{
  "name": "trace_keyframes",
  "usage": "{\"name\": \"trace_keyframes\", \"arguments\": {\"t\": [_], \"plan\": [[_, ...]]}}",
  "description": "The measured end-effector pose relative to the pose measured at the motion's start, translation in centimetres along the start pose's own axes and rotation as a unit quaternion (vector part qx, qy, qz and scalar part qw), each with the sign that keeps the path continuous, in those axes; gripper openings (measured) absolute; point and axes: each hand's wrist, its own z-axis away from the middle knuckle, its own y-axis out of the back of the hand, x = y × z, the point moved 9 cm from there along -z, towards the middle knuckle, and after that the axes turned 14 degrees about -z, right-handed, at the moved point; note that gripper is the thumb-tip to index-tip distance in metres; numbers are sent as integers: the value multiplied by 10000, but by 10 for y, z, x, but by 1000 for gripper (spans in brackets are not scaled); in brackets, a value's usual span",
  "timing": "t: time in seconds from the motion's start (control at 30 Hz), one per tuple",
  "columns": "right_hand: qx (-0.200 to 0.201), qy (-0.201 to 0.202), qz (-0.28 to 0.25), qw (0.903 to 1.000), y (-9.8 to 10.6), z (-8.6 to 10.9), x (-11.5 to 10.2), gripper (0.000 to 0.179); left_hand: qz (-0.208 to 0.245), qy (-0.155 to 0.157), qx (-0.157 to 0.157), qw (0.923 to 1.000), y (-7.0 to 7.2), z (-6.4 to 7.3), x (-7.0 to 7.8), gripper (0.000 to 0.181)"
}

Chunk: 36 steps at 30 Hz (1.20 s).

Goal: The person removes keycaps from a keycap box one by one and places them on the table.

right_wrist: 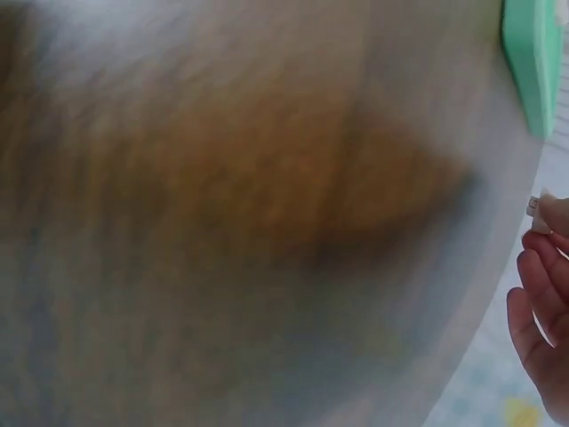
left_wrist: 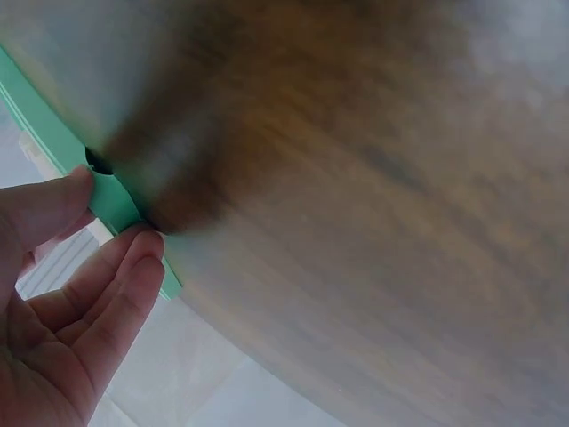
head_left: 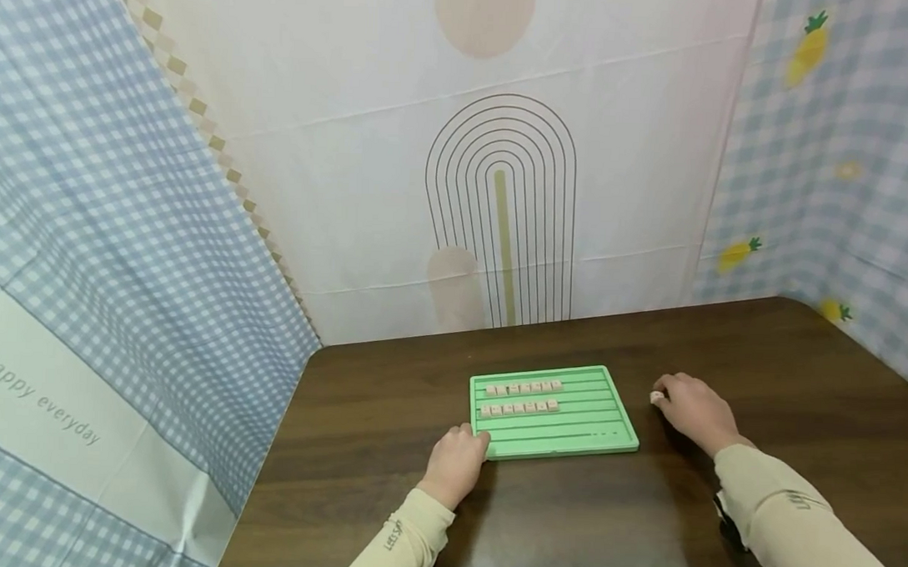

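While pinched at eight-o'clock corner by left hand [head_left: 457, 463], presumably for steadiness, note green board [head_left: 553, 445] lying flat, with two tile rows [head_left: 524, 389] apparently kept straight by grooves [head_left: 534, 437]. At three o'clock, observe single tile [head_left: 656, 397] pinched in right hand [head_left: 696, 410], presumably for control. Beneath, record brown table [head_left: 359, 422]; at twelve, pale curtain [head_left: 352, 188]; at ten and two, blue checked cloth [head_left: 114, 138].

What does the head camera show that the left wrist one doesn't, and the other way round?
Only the head view shows the right hand pinching a small cream cube tile, and the blue-and-white checked curtain with yellow pineapples. Only the left wrist view shows the palm side of the left hand. Both share that left hand gripping the edge of the flat green rectangular board, and the brown wooden table.
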Motion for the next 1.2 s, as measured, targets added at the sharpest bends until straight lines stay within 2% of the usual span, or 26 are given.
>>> {"name": "trace_keyframes", "arguments": {"t": [0.43, 0.7, 1.0, 1.2], "plan": [[-77, -263, -92, 9996, -4, 6, 19, 22, 97, -74, 84, 9999, 1, -1, -1, 12], [-81, -326, -118, 9994, -8, 6, 23, 30, 219, -121, 113, 9996, 2, -2, -2, 10], [-580, -427, -163, 9973, -5, 6, 23, 46, 152, -117, 61, 9998, -2, -4, -1, 11], [-553, -226, -419, 9973, -1, 2, 9, 53, 198, -136, -116, 9996, -3, -3, -1, 11]]}}
